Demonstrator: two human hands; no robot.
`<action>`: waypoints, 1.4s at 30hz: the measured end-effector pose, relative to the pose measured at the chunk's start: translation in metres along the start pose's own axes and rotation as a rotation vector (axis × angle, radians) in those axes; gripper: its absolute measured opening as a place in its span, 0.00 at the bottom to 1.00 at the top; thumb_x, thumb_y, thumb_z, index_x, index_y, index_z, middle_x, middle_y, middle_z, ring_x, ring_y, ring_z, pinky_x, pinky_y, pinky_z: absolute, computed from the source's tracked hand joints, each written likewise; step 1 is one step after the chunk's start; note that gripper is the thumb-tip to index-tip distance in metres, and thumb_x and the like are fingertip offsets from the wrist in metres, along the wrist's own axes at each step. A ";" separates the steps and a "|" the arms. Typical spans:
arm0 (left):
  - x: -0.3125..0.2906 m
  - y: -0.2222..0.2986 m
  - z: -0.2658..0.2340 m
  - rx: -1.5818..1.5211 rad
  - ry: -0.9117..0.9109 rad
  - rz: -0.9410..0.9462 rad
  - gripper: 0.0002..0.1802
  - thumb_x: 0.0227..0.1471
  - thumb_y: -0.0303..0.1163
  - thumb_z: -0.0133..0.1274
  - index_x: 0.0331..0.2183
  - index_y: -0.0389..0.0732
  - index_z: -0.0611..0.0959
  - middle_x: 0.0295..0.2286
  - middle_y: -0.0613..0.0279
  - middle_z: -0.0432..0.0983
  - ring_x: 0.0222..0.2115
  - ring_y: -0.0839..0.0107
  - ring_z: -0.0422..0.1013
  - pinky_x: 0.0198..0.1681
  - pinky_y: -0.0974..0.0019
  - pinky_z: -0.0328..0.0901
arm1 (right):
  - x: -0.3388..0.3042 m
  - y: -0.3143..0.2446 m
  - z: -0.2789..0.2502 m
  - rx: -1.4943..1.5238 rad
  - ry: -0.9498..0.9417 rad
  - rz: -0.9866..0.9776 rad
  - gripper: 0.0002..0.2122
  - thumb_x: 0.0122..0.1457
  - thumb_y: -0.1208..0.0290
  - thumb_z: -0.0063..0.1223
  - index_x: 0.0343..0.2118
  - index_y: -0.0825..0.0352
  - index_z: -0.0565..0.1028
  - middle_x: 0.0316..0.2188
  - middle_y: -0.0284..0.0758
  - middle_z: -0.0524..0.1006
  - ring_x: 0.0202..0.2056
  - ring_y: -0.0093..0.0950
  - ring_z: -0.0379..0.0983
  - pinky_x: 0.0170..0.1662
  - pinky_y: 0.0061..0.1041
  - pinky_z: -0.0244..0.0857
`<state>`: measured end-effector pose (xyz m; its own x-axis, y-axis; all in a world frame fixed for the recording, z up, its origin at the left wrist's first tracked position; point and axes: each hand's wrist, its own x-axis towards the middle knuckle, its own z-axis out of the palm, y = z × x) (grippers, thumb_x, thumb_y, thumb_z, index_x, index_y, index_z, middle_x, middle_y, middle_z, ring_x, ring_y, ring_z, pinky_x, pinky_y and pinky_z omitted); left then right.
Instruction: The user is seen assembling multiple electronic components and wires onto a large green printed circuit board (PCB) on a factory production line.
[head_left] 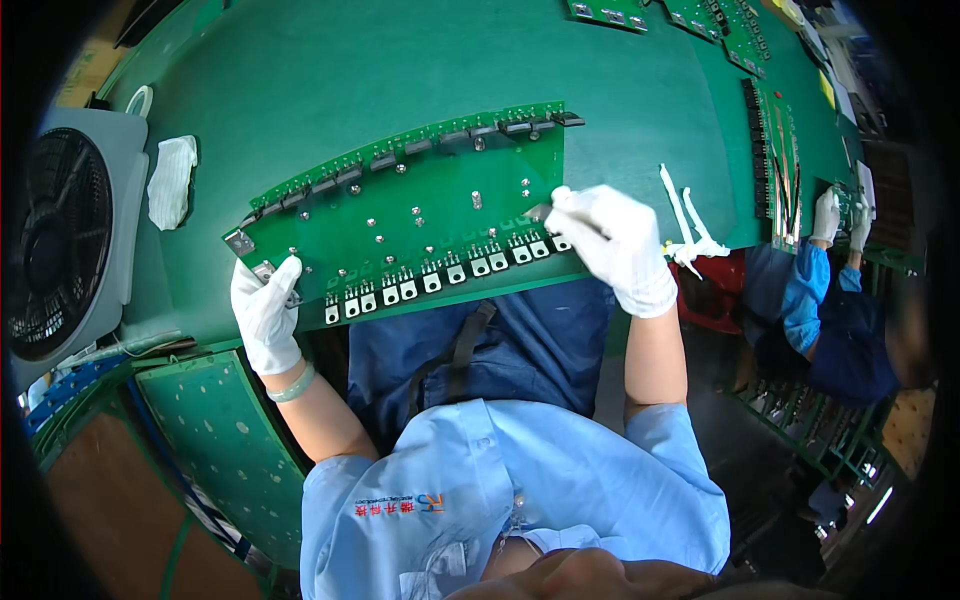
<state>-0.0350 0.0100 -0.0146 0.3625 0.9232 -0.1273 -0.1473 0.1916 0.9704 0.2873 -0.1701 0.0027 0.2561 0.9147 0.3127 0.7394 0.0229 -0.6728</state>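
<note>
A long green circuit board (pixel 445 195) lies slanted across the green table in front of me, its left end nearer than its right. Transistors with metal tabs (pixel 456 273) line its near edge, and black components run along the far edge. In a white glove, my left hand (pixel 265 312) is closed on the board's near left corner, thumb on top. My right hand (pixel 615 245), also gloved, is closed around a small tool with a pointed metal tip (pixel 538 212). That tip is over the board's right part, near the transistor row; whether it touches is unclear. The fingers hide most of the tool.
A grey fan (pixel 65 240) stands at the left, beside a white cloth (pixel 174 182) and a tape roll (pixel 141 100). White strips (pixel 692 230) lie right of my right hand. More boards (pixel 775 150) are at the right and far right, where a co-worker's gloved hands (pixel 826 217) work.
</note>
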 end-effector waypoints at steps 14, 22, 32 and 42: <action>0.001 -0.001 -0.001 -0.019 -0.002 -0.002 0.18 0.47 0.15 0.52 0.42 0.34 0.74 0.34 0.58 0.77 0.30 0.75 0.73 0.32 0.74 0.68 | -0.001 0.003 -0.002 -0.072 0.014 -0.071 0.08 0.50 0.80 0.58 0.34 0.74 0.75 0.29 0.41 0.78 0.30 0.27 0.78 0.32 0.20 0.70; 0.000 -0.003 -0.003 -0.010 0.002 0.001 0.17 0.46 0.15 0.52 0.41 0.34 0.74 0.33 0.59 0.77 0.29 0.75 0.73 0.32 0.75 0.68 | -0.008 0.003 0.003 0.083 0.113 0.066 0.07 0.50 0.77 0.57 0.34 0.70 0.77 0.26 0.38 0.78 0.25 0.27 0.75 0.27 0.22 0.68; -0.003 -0.001 -0.003 -0.045 0.036 0.003 0.17 0.44 0.14 0.54 0.39 0.35 0.76 0.32 0.61 0.77 0.28 0.77 0.71 0.31 0.76 0.65 | -0.002 -0.018 0.008 0.756 0.331 0.697 0.17 0.54 0.78 0.56 0.46 0.72 0.67 0.34 0.32 0.74 0.26 0.14 0.68 0.25 0.13 0.62; -0.003 0.003 0.003 -0.093 -0.008 -0.031 0.17 0.42 0.14 0.58 0.38 0.33 0.77 0.32 0.59 0.78 0.30 0.75 0.73 0.35 0.72 0.68 | 0.006 -0.018 0.013 0.616 0.190 0.904 0.07 0.52 0.75 0.57 0.34 0.68 0.73 0.18 0.27 0.70 0.14 0.12 0.61 0.16 0.11 0.52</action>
<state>-0.0339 0.0068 -0.0106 0.3753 0.9139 -0.1548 -0.2205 0.2502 0.9428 0.2675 -0.1595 0.0076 0.6749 0.6205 -0.3994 -0.1903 -0.3766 -0.9066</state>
